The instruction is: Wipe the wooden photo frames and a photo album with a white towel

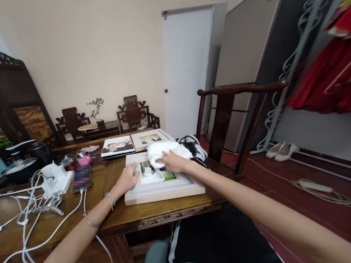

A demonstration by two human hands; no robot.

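Note:
A light wooden picture frame (165, 196) lies flat near the table's front edge, with a photo (149, 176) showing green grass inside. My left hand (128, 179) is closed on the left side of the frame, its fingers bent over the border. A fluffy white cloth (161, 151) is bunched over the upper part of the photo. My right hand (173, 162) grips this cloth and presses it against the picture, covering part of it.
Behind are a second frame (153, 138) and a flat photo panel (117, 146). A black-and-white bundle (196, 147) sits at right, near a wooden chair (223, 122). At left lie a power strip (57, 181), tangled white cables, a phone (81, 177) and a pink cup (83, 158).

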